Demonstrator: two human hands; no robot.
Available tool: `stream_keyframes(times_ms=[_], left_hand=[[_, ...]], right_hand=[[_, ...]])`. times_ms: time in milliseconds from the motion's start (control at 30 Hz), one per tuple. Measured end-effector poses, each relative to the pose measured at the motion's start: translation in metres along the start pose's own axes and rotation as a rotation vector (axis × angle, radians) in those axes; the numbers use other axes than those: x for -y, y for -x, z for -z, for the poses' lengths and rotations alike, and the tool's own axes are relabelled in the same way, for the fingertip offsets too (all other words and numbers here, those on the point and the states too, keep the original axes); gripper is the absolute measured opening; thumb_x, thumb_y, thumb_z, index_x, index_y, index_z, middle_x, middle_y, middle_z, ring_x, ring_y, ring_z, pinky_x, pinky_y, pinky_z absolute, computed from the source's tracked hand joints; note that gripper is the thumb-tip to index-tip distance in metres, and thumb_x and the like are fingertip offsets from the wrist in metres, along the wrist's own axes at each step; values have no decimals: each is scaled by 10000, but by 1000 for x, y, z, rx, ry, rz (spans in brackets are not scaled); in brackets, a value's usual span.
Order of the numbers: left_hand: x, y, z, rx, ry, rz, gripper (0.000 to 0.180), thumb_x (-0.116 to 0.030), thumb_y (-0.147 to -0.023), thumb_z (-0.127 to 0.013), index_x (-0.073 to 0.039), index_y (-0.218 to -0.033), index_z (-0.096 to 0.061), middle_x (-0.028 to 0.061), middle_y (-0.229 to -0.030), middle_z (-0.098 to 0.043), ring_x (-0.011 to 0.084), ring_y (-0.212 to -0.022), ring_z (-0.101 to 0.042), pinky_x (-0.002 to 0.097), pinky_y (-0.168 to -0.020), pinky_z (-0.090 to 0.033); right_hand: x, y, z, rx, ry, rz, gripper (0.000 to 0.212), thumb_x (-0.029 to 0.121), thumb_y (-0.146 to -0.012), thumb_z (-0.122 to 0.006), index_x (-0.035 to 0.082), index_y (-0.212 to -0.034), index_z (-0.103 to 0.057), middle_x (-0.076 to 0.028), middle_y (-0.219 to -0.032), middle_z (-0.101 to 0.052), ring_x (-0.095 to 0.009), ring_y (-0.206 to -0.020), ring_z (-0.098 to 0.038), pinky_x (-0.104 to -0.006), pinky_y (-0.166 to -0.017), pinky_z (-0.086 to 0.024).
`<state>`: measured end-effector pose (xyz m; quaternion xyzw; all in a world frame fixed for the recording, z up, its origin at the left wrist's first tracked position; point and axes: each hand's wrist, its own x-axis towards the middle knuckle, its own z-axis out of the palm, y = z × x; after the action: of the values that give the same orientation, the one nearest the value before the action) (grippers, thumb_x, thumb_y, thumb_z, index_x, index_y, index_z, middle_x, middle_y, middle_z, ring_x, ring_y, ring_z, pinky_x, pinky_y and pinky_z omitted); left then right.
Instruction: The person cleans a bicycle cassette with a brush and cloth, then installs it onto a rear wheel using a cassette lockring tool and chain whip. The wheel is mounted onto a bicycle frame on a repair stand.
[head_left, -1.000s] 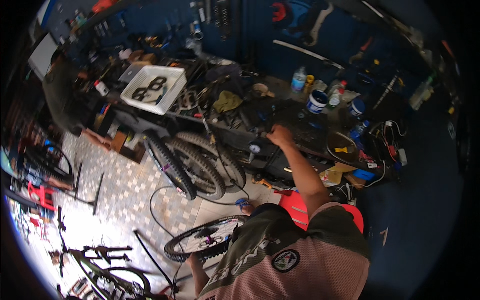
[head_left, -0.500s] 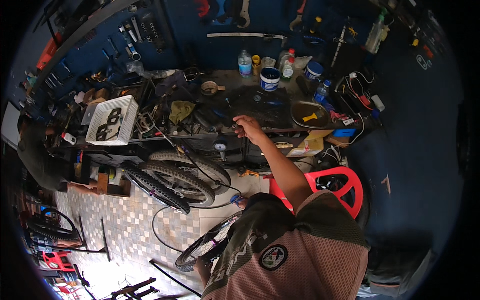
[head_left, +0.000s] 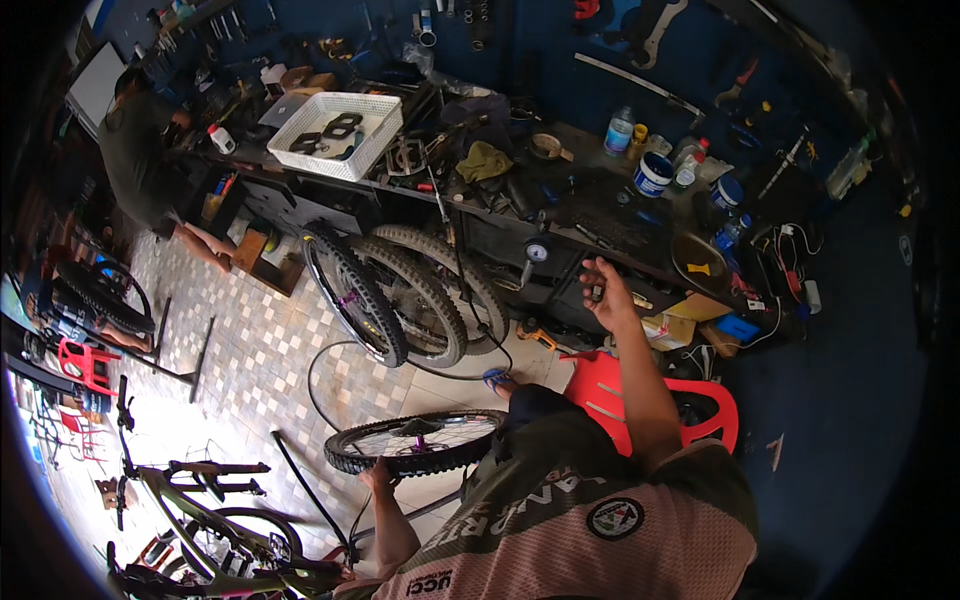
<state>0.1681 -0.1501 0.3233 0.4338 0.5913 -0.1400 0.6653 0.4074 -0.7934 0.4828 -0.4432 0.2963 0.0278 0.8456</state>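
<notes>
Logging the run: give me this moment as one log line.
right hand: raised, holds small dark part | left hand: on black spoked bicycle wheel | ahead: cluttered dark workbench

Dark blue tool wall, cluttered workbench, checkered tile floor.

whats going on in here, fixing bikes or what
A person in a bike workshop holds a small dark part in the right hand, lifted in front of the cluttered workbench. The left hand grips the tyre of a bike wheel lying flat by their knee. More wheels lean against the bench.
</notes>
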Motion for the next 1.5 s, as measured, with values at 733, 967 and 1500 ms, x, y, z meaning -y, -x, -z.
stream_keyframes(times_ms=[733,967,1500], left_hand=[[-78,-37,-176,-304,-174,-2,688,-141,-840,-828,-111,-1368,-389,207,-1131,-648,396,-951,-673,573,-638,-582],[-94,-25,-239,-418,-117,48,421,-102,-811,-796,1,-1147,-565,173,-1004,-661,320,-821,-656,508,-609,-588],[-99,-38,-220,-261,-606,-82,338,-184,-764,-831,-179,-1092,-747,61,-1146,-717,236,-1017,-662,393,-862,-600]], right_hand=[[127,-377,-251,342,1499,1117,242,78,-865,-694,117,-1099,-740,-135,-1064,-682,-362,-1044,-658,-470,-872,-540],[307,-356,-232,-129,1349,1249,215,261,-984,-677,46,-982,-666,-160,-956,-702,-403,-910,-668,-469,-759,-503],[203,-416,-283,109,1598,804,643,521,-791,-858,127,-1255,-651,-179,-1225,-611,-342,-1031,-690,-485,-848,-549]])
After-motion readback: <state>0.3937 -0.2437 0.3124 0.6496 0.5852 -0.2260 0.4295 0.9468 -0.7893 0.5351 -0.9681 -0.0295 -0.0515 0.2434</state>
